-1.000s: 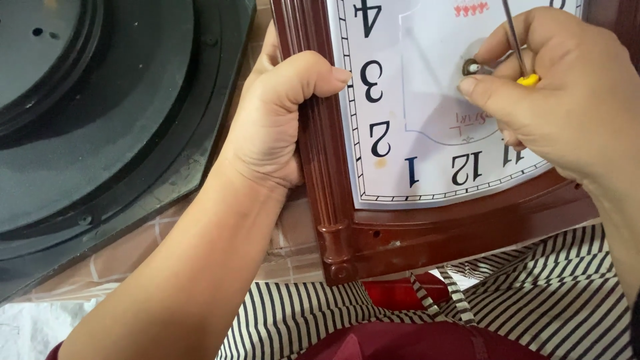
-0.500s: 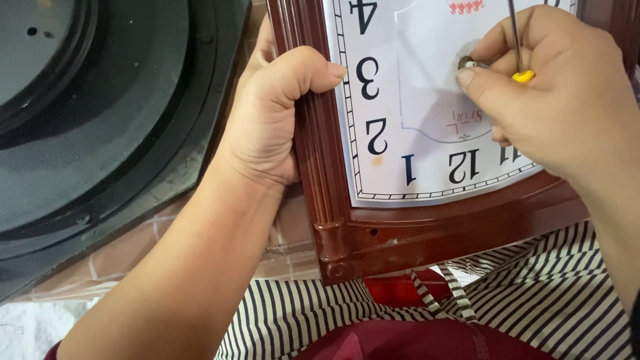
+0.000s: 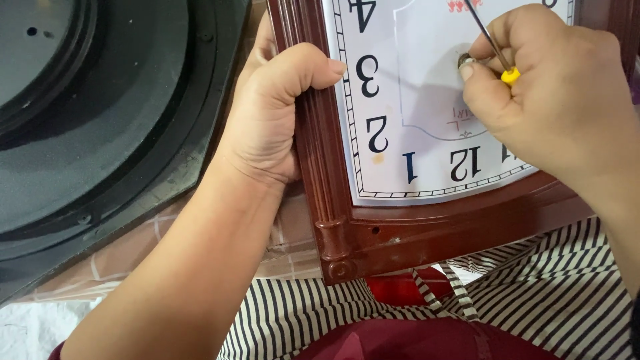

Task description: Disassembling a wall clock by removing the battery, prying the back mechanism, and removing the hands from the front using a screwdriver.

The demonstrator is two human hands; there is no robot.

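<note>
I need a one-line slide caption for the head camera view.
Left hand grips the brown clock frame while right hand holds a thin tool at the dial's centre.

A reddish tiled floor (image 3: 287,243) lies beside a large black moulded round casing (image 3: 100,133).

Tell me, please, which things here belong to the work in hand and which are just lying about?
In hand:
clock, gripped at its frame by left hand
thin tool in right hand, at the dial's centre

Lying about:
black round casing
tiled floor
</note>
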